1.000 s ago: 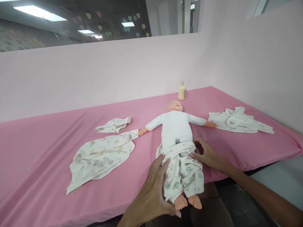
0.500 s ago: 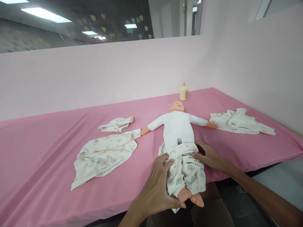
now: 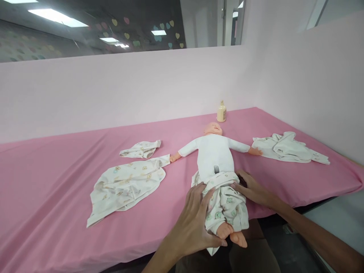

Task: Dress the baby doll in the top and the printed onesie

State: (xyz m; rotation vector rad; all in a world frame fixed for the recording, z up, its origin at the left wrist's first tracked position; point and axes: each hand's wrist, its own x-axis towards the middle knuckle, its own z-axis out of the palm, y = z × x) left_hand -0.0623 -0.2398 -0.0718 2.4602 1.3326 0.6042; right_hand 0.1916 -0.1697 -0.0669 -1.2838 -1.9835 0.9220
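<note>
Across the pink worktop (image 3: pixel 65 189), seen in the head view, a doll (image 3: pixel 215 153) lies on its back, its head toward the wall (image 3: pixel 119 91) and its arms spread wide. Its body is white, with a small grey mark (image 3: pixel 216 169) low on the front. White trousers (image 3: pixel 229 203) with green animal prints cover its legs, bunched and creased, their waistband across the hips. The bare feet (image 3: pixel 239 239) poke out at the near edge, close above the person's lap (image 3: pixel 250 254).

The left hand (image 3: pixel 196 216) is wide open and curved along the side of the trousers, fingers laid on the cloth near the hip, thumb stretched under the feet. A pale corner of cloth (image 3: pixel 212 251) hangs below that thumb. The right hand (image 3: pixel 250 187) is at the other hip, half bent, thumb on the front of the trousers and fingers at their side; whether it pinches the cloth, I cannot tell.

Left of the doll lie a large printed cloth (image 3: pixel 127 185), its end touching the doll's hand, and a smaller one (image 3: pixel 140 149) just behind it. To the right, the doll's other hand meets a crumpled white garment (image 3: pixel 290 148). Near the doll's head, a cream bottle (image 3: pixel 221 113) stands upright. Above the wall, a glass pane (image 3: pixel 127 24) shows lights and coloured hearts.
</note>
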